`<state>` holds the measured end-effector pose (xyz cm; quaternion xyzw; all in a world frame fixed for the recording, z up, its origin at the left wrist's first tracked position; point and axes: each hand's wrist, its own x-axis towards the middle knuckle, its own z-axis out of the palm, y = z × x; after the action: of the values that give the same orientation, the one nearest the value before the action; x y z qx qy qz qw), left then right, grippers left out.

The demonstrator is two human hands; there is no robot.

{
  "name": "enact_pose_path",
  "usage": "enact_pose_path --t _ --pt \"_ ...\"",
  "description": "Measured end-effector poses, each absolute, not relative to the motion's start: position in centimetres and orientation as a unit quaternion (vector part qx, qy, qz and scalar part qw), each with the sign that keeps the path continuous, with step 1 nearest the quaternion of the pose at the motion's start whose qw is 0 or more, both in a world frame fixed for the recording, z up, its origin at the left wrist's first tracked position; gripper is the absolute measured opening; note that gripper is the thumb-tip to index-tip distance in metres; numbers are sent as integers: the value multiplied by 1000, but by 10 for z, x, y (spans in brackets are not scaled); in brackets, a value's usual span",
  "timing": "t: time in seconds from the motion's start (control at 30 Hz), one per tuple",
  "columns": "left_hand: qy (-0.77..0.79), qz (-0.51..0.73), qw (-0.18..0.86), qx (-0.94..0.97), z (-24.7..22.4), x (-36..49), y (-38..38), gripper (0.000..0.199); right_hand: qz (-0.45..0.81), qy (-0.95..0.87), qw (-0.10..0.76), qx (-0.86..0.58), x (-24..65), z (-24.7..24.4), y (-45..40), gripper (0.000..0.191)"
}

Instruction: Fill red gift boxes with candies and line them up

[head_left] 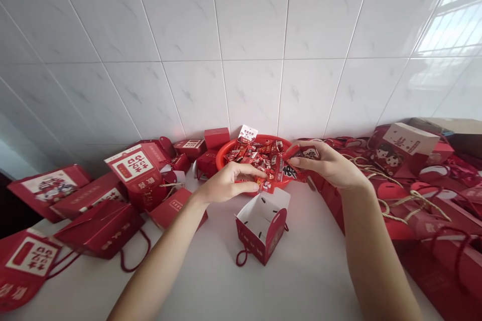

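My right hand [327,163] is closed on red candy packets [290,170] with dark and white lettering, above the right side of a round red plastic basket [223,153]. Over the basket's near left rim reaches my left hand [229,180], palm down, thumb and forefinger apart, the tips close to a red wrapper. Small red-wrapped candies [256,153] fill the basket. Just in front of it stands an open red gift box [259,230], white inside, with dark slots and a dark red cord handle. I see nothing lying in the box.
Several closed red gift boxes [100,228] with cord handles crowd the left side. On the right lie many red boxes or bags [425,220] with tan rope handles, and a cream-topped box [410,138]. A tiled wall [248,85] rises behind the white table [226,286].
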<state>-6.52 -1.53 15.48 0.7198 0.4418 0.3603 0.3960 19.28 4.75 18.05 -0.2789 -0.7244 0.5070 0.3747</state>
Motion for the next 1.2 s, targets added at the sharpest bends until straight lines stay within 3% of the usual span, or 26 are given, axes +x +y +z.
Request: enact_pose_path --t 0.1,0.27,0.43,0.57,0.73,0.9,1.2 --pt "435 354 424 711 155 -66 -15 30 500 -736 360 -280 191 181 46 33" --pt "433 382 445 685 159 -66 -14 23 484 -753 326 -304 193 181 51 38" --pt "441 459 378 673 173 -59 -16 35 503 -763 230 -334 190 183 49 53" --pt "446 507 321 664 182 -49 -16 23 526 -750 228 -330 178 180 42 54" --pt "421 528 299 674 188 -41 -17 17 530 -738 280 -309 172 174 42 40" --pt "429 492 261 711 191 -36 -25 19 522 -791 225 -226 171 176 50 22" --pt "435 482 271 711 186 -31 -28 26 526 -824 163 -134 170 179 52 21"
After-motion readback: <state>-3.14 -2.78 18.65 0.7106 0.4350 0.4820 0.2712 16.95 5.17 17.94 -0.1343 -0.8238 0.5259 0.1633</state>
